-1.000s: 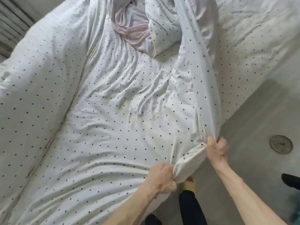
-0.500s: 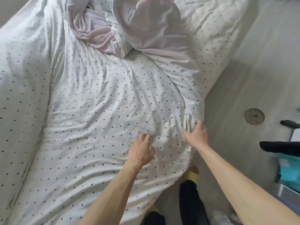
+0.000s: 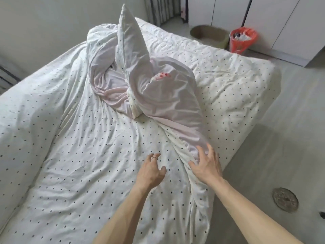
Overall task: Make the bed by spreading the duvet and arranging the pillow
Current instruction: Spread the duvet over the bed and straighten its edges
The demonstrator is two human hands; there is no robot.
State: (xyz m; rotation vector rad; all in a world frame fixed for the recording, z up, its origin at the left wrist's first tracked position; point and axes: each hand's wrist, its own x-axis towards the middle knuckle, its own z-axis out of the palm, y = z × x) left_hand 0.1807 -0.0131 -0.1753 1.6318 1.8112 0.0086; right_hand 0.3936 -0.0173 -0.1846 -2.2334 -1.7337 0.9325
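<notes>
A white duvet with black dots lies wrinkled over the bed, bunched into a twisted heap near the far middle, its pale pink underside showing. A pointed fold stands upright out of the heap; I cannot tell whether it is the pillow. My left hand, wearing a ring, rests on the duvet with fingers loosely spread. My right hand lies with spread fingers on a ridge of the duvet near the bed's right edge, touching its pink underside. Neither hand grips cloth.
The dotted mattress cover shows bare at the right. On the grey floor are a round drain cover, a red bin and an oval basket by white cupboards. A wall runs behind the bed.
Both hands let go of the duvet corner they were pulling and now rest open further up the bed. The view has tilted up, showing the heap and the room.
</notes>
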